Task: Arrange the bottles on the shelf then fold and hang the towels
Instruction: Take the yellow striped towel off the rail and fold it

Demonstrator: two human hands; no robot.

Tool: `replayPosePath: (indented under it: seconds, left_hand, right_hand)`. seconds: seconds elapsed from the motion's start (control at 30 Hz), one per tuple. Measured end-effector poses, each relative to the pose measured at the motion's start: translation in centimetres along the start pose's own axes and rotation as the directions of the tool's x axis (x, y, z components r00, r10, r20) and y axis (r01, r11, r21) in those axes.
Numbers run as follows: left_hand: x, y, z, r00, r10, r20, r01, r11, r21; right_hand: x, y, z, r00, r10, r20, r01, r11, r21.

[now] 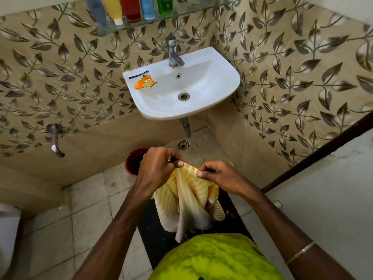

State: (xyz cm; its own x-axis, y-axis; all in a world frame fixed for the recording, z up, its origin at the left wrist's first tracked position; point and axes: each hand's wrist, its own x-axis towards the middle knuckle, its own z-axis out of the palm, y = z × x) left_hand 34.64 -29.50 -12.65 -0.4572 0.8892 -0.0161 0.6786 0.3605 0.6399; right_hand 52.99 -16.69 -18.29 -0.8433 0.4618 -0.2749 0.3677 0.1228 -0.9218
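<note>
Yellow-and-white striped cloth towel (187,201) hangs in mid-frame, near the camera, below both hands and above a black floor mat (153,229). Left hand (159,168) pinches the towel's top edge at its left end, thumb and forefinger closed on the hem. Right hand (218,176) pinches the same edge just to the right, fingertips closed on the fabric. Short stretch of hem runs taut between the two grips; the rest drapes down in loose folds, lower end bunched near the person's green-yellow patterned shirt (212,259). Thin metal bangle (300,252) on the right forearm.

Far top: glass wall shelf (181,14) carries a row of plastic bottles (129,9), left to right blue-grey, yellow, red, light blue, green, all upright and close together. Tops cut off by the frame.

Below the shelf, white ceramic wall sink (222,87) with a chrome tap (174,55); an orange sachet (144,83) lies on its left rim. Dark red round bucket (133,160) sits on the tiled floor just left of the left hand, partly hidden behind it. Chrome wall spout (55,140) at left. Round floor drain (183,145) under the sink.
</note>
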Motion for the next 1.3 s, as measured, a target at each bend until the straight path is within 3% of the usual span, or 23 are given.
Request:
replayPosePath:
  seconds: [0.2, 0.37, 0.57, 0.77, 1.13, 1.2, 1.3]
  left_hand:
    - [-0.2, 0.1, 0.4, 0.997, -0.005, 0.075, 0.001, 0.999, 0.05]
    - [-0.8, 1.4, 2.1, 0.956, 0.122, 0.265, -0.092, 0.988, -0.122]
    - [-0.3, 1.8, 1.8, 0.978, 0.081, 0.192, -0.08, 0.997, -0.012]
    - [0.1, 1.1, 0.5, 0.999, 0.018, 0.045, -0.016, 1.0, -0.024]
    - [0.1, 0.4, 0.6, 0.999, 0.03, 0.025, -0.03, 1.0, 0.002]
    - [0.0, 0.5, 0.7, 0.995, 0.044, 0.084, -0.046, 0.999, 0.029]
    - [-0.4, 1.2, 1.3, 0.95, 0.127, 0.285, -0.103, 0.99, -0.1]
  right_hand:
    - [-0.3, -0.2, -0.5, 1.0, -0.019, -0.003, 0.02, 0.999, 0.039]
    - [-0.3, -1.0, -0.8, 0.998, -0.056, 0.036, 0.057, 0.998, 0.0]
    - [-1.1, -0.1, -0.6, 0.998, -0.02, 0.067, 0.019, 1.0, 0.013]
    - [-1.9, 1.0, -1.5, 1.0, -0.002, -0.014, 0.003, 1.0, 0.027]
    - [-2.1, 0.3, -1.1, 0.998, -0.048, -0.045, 0.055, 0.985, 0.164]
    - [-2.0, 0.1, -1.0, 0.997, -0.065, -0.037, 0.07, 0.985, 0.16]
    - [-1.7, -0.8, -1.2, 0.997, -0.078, 0.008, 0.077, 0.993, 0.091]
